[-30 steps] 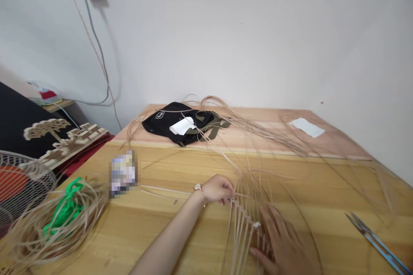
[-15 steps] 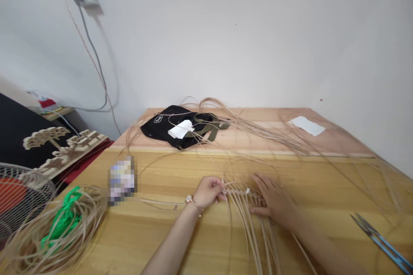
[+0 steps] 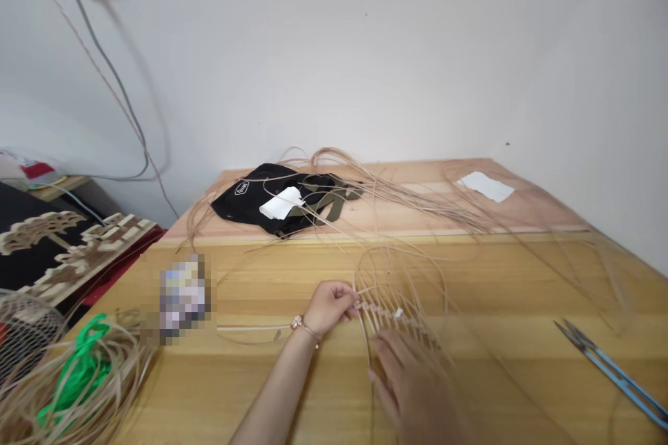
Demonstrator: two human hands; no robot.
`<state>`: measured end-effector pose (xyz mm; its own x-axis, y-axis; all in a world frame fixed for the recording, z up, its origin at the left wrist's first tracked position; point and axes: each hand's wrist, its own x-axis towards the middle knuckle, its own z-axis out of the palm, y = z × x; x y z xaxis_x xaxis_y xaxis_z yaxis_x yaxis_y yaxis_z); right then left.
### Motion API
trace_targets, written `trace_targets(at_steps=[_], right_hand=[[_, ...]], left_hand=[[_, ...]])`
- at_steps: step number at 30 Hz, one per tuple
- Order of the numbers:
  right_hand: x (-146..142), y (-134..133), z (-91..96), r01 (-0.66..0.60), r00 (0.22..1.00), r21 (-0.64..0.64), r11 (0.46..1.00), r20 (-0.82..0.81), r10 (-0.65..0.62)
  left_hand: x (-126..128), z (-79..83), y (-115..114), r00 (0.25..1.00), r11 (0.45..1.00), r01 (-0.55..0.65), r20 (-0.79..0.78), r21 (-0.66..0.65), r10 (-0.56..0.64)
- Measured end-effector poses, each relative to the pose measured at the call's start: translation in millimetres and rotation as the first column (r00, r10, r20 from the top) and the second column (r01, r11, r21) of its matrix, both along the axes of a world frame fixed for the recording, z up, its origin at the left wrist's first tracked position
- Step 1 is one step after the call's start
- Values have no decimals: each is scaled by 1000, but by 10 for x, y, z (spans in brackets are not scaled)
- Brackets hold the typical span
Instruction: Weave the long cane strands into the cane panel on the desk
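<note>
A small woven patch of pale rattan strips [image 3: 392,316] lies on the wooden table [image 3: 511,306], with long loose strands arching up and trailing away from it. My left hand [image 3: 328,306], a watch on its wrist, is closed in a pinch on the left end of the weave. My right hand [image 3: 415,389] is blurred by motion, fingers stretched flat over the strands just below the weave.
Blue-handled scissors [image 3: 608,370] lie at the right. A black bag [image 3: 271,198] with white paper sits at the back, a white sheet [image 3: 485,185] far right. A coil of rattan with green cord [image 3: 73,382] rests at the left edge, beside a blurred object [image 3: 182,295].
My right hand has slid from the right side of the weave toward me, below it. The strands above now loop upward. The view has shifted slightly left.
</note>
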<state>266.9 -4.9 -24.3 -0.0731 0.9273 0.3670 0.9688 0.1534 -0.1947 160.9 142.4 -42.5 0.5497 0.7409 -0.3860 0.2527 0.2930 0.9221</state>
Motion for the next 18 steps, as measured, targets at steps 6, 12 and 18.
trace_targets(at_steps=[6,12,18], right_hand=[[-94,107,-140,-135,987,13,991,88,133],[-61,97,-142,-180,982,-4,984,59,180],[-89,84,-172,-146,988,-40,988,-58,144]], left_hand=[[-23,2,5,999,999,40,30,-26,-39],[-15,-14,2,998,999,42,44,-26,-41],[2,13,-15,999,999,46,-5,-12,-46]])
